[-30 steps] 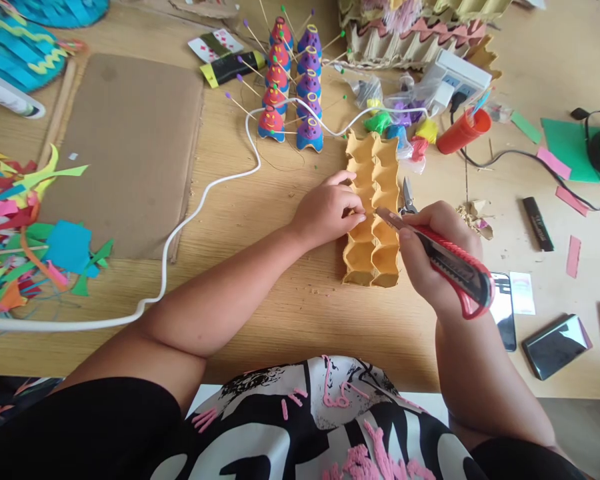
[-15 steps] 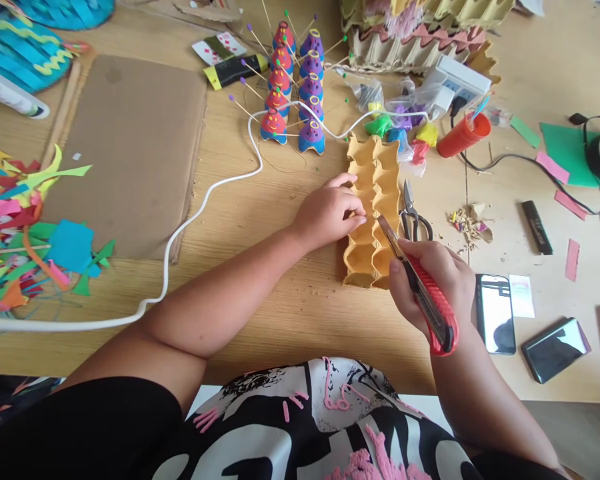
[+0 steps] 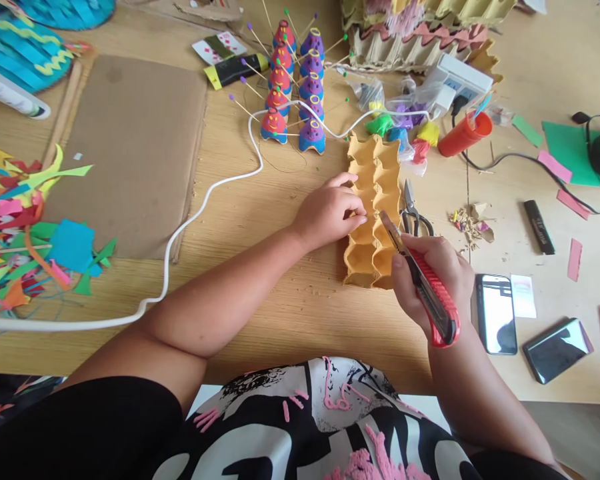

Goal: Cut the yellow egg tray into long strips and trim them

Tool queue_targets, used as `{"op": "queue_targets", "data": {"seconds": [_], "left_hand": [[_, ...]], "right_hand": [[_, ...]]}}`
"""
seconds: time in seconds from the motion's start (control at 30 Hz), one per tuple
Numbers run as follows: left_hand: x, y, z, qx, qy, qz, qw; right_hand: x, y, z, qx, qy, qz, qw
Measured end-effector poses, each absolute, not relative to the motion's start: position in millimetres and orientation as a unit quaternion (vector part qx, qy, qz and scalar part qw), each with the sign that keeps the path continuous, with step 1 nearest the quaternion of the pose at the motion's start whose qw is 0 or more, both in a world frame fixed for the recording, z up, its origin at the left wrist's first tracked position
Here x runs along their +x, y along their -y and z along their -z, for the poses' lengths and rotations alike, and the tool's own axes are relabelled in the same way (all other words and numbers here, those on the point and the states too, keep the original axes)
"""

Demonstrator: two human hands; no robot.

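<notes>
A yellow egg carton (image 3: 364,233) with two rows of cups lies lengthwise on the table in front of me. My left hand (image 3: 330,212) grips its left side, fingers curled over the edge. In my right hand (image 3: 437,277) is a red utility knife (image 3: 433,293), its blade pointing up and left at the ridge between the two rows. Whether the blade touches the cardboard I cannot tell. Black-handled scissors (image 3: 413,210) lie along the carton's right side, partly behind my right hand.
Painted egg-cup figures (image 3: 312,133) with stick arms stand beyond the carton. A white cable (image 3: 207,193) crosses the table. Brown cardboard (image 3: 130,160) and paper scraps (image 3: 70,247) lie left; a phone (image 3: 497,313), a red cup (image 3: 464,133) and a power strip (image 3: 463,75) are right.
My right hand and the utility knife have shifted very slightly, with the handle end a little higher. My left hand and the egg carton have stayed put.
</notes>
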State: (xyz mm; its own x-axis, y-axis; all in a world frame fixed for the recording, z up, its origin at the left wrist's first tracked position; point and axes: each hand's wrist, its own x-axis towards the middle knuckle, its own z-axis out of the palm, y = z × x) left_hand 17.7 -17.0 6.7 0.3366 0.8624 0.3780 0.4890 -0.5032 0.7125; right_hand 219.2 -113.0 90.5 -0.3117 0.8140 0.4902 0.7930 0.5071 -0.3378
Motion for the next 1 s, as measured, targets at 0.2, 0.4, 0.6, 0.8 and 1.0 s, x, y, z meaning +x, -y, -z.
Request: {"op": "queue_targets", "data": {"seconds": [0.2,0.4,0.6,0.8,1.0], "left_hand": [[18,16,-6,0.780,-0.432,-0.377,0.248],[18,16,-6,0.783,-0.432,-0.377,0.242],[18,16,-7,0.781,-0.433,-0.373,0.251],[18,17,-7,0.781,-0.437,-0.370,0.250],[18,17,-7,0.782,-0.433,-0.374,0.248]], "right_hand": [[219,113,-89,-0.486,0.815,-0.017,0.316],[219,114,-90,-0.495,0.814,-0.026,0.303],[218,115,-91,-0.481,0.828,-0.014,0.288],[215,114,-96,-0.514,0.811,-0.035,0.276],[213,114,-101,-0.532,0.800,-0.053,0.273]]}}
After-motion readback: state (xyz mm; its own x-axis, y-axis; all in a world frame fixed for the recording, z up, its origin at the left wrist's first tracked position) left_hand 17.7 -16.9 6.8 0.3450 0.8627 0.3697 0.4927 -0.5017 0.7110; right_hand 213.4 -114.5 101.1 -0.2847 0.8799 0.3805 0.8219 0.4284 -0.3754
